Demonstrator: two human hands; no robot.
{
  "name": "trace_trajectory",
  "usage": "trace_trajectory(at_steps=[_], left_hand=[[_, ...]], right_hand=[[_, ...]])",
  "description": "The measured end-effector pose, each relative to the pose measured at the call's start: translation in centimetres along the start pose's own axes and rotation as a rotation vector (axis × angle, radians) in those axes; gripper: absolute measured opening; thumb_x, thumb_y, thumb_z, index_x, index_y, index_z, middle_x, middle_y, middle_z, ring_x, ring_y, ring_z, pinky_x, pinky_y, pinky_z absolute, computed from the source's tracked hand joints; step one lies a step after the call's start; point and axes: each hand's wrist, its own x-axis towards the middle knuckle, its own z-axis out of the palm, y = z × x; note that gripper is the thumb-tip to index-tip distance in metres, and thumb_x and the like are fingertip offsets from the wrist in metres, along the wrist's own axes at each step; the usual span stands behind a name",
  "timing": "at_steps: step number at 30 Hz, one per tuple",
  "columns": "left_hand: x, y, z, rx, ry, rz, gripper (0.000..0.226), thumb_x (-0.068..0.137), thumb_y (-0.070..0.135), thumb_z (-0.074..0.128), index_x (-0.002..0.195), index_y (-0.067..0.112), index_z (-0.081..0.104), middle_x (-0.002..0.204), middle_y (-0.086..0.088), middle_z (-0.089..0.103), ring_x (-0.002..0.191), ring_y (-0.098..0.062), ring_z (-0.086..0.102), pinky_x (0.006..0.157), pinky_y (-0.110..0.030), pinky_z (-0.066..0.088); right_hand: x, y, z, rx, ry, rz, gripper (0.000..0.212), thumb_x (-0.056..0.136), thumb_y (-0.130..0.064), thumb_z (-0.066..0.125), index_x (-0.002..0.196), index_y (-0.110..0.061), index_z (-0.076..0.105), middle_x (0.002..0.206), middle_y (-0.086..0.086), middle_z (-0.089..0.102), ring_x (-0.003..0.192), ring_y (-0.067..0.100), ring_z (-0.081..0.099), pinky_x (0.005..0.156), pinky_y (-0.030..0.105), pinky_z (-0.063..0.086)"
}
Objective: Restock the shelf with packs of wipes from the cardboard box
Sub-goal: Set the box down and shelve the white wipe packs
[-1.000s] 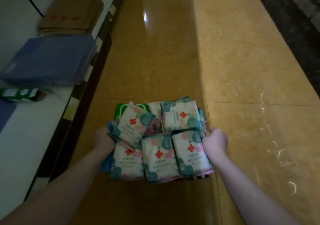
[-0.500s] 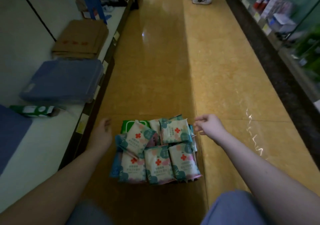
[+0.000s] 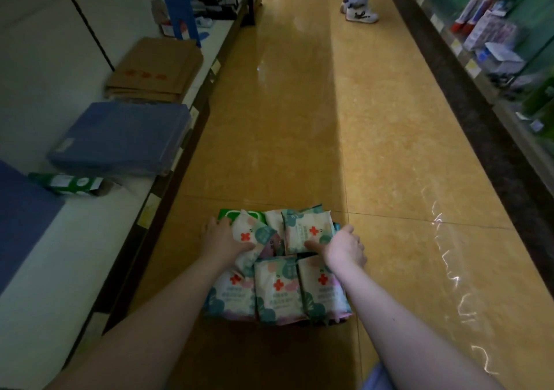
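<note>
Both hands are on the heap of wipes packs (image 3: 278, 287), which lies on the floor (image 3: 299, 150) just beside the low shelf (image 3: 75, 239). The left hand (image 3: 223, 239) grasps a tilted pack (image 3: 250, 233) and the right hand (image 3: 344, 245) grasps the neighbouring pack (image 3: 308, 230). I'd lift each one flat, by its edges, so the rest don't slide.

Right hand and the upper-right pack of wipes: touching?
Touching. Head view: the right hand lays its thumb on the upper-right pack, fingers curled round its right edge.
</note>
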Motion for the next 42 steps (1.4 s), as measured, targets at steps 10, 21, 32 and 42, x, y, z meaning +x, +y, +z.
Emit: trace_trajectory(at_steps=[10, 21, 32, 42], left_hand=[[-2.2, 2.2, -1.7, -0.513, 0.109, 0.101, 0.059, 0.074, 0.021, 0.078, 0.11, 0.02, 0.031, 0.102, 0.0, 0.051, 0.091, -0.022, 0.057, 0.077, -0.039, 0.053], [-3.4, 2.8, -4.9, -0.918, 0.234, -0.017, 0.056, 0.076, 0.021, 0.076, 0.112, 0.029, 0.035, 0.093, 0.014, 0.049, 0.078, 0.001, 0.05, 0.061, -0.02, 0.042], [-11.1, -4.1, -13.2, -1.124, 0.701, -0.192, 0.048, 0.073, 0.009, 0.077, 0.109, 0.017, 0.045, 0.103, 0.0, 0.058, 0.097, -0.019, 0.059, 0.081, -0.032, 0.051], [-22.3, -8.2, -24.1, -1.156, 1.069, -0.051, 0.045, 0.075, 0.004, 0.075, 0.105, 0.023, 0.047, 0.102, 0.001, 0.064, 0.079, 0.0, 0.067, 0.061, -0.02, 0.056]], right_hand=[[-0.2, -1.4, -1.1, 0.19, 0.044, -0.012, 0.068, 0.069, -0.039, 0.08, 0.119, -0.009, 0.045, 0.121, 0.014, 0.056, 0.111, 0.032, 0.054, 0.091, 0.038, 0.046], [-3.1, -6.0, -4.1, 0.917, -0.261, -0.516, 0.011, 0.088, -0.013, 0.062, 0.096, -0.019, 0.056, 0.097, 0.007, 0.067, 0.087, 0.019, 0.065, 0.075, 0.031, 0.055], [-12.7, -15.9, -4.7, 0.983, -0.731, -0.702, 0.014, 0.095, -0.023, 0.05, 0.109, -0.024, 0.049, 0.099, 0.003, 0.065, 0.078, 0.016, 0.068, 0.055, 0.033, 0.059], [-25.0, -24.2, -9.3, 0.859, -1.09, -1.07, 0.044, 0.076, -0.005, 0.068, 0.112, -0.026, 0.054, 0.11, 0.004, 0.067, 0.092, 0.025, 0.07, 0.074, 0.047, 0.059]])
